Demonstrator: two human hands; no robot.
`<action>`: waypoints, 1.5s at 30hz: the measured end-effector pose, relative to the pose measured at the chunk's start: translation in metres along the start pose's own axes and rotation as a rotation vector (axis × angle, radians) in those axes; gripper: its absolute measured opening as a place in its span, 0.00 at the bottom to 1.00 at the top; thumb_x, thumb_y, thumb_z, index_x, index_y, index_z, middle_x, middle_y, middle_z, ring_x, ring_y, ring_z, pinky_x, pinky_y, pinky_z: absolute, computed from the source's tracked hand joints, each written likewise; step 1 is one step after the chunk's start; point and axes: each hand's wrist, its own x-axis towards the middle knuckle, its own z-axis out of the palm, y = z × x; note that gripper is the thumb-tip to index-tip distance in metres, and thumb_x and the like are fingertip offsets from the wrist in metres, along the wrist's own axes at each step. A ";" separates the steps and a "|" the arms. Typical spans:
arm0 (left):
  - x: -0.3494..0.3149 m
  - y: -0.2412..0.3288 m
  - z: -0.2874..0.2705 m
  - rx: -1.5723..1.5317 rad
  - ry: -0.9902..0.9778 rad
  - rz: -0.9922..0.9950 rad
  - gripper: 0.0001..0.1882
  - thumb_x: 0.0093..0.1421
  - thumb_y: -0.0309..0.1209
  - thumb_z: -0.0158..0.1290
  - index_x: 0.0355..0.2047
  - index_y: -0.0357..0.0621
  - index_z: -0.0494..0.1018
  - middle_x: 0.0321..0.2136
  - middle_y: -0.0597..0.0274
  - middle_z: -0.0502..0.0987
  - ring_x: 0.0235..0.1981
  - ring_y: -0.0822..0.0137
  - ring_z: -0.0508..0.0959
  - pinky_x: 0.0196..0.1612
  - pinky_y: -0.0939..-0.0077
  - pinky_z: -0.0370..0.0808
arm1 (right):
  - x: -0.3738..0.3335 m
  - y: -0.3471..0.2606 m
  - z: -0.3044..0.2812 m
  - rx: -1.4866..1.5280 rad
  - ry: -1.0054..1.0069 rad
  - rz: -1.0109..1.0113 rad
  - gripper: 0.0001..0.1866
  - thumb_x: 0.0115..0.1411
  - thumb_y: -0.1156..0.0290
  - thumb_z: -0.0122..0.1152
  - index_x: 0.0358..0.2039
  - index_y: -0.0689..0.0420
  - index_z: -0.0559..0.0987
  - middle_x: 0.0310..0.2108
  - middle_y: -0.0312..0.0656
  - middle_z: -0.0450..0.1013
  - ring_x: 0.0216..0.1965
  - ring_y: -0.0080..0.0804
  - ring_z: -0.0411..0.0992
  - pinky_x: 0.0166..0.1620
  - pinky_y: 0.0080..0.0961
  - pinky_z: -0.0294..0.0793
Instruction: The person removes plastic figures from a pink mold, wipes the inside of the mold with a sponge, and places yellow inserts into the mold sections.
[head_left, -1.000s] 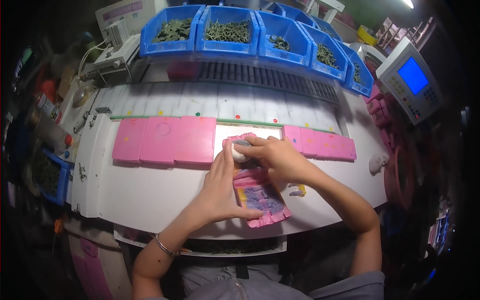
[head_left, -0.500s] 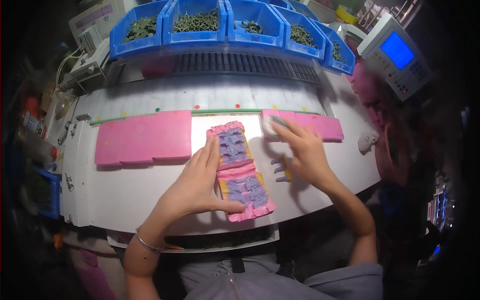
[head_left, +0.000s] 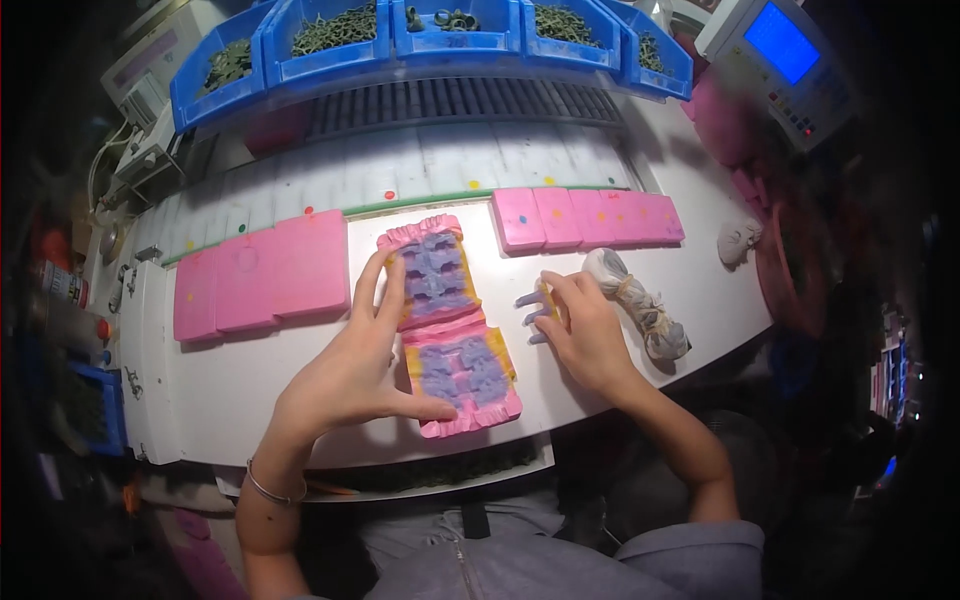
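An opened rubber mould [head_left: 455, 350], pink with purple cavities and yellow edges, lies lengthwise on the white worktop. My left hand [head_left: 345, 375] spans its left side and holds it, thumb on the near end and fingers along the far half. To the right, my right hand [head_left: 585, 335] pinches a small pronged piece [head_left: 535, 312], purple prongs on a yellow back, partly covered by the fingers. Just beyond that hand lies a white cloth bundle [head_left: 640, 305], knotted in the middle and greyish at its near end.
Pink blocks [head_left: 310, 265] stand at the left, and a row of thinner pink blocks [head_left: 585, 220] at the right. Blue bins [head_left: 455, 35] of green pieces hang across the back. A control panel with a blue screen [head_left: 782, 45] is far right, near a reddish basket [head_left: 785, 270].
My right hand has let go of the cloth bundle, now lying on the worktop, and moved nearer onto the pronged piece. My left hand stays on the mould. The whole view has shifted slightly.
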 end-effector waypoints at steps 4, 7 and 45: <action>-0.003 0.001 0.002 -0.001 0.010 -0.011 0.71 0.32 0.53 0.69 0.60 0.21 0.36 0.61 0.33 0.35 0.58 0.39 0.59 0.59 0.58 0.61 | 0.007 0.013 0.003 0.133 0.025 -0.047 0.17 0.47 0.77 0.64 0.39 0.63 0.73 0.28 0.44 0.68 0.27 0.34 0.68 0.33 0.28 0.68; -0.013 -0.008 0.012 0.137 0.090 -0.009 0.77 0.22 0.53 0.73 0.63 0.31 0.35 0.63 0.44 0.34 0.51 0.55 0.66 0.37 0.77 0.72 | 0.006 0.004 -0.005 0.173 -0.136 0.168 0.13 0.46 0.77 0.64 0.33 0.62 0.73 0.25 0.42 0.68 0.24 0.31 0.66 0.30 0.25 0.67; -0.057 0.018 0.036 0.051 0.064 -0.088 0.63 0.28 0.47 0.71 0.63 0.47 0.50 0.62 0.29 0.32 0.60 0.35 0.51 0.56 0.58 0.61 | 0.022 -0.054 0.033 0.822 -0.398 0.291 0.10 0.55 0.80 0.57 0.37 0.67 0.69 0.26 0.35 0.69 0.23 0.13 0.68 0.24 0.10 0.66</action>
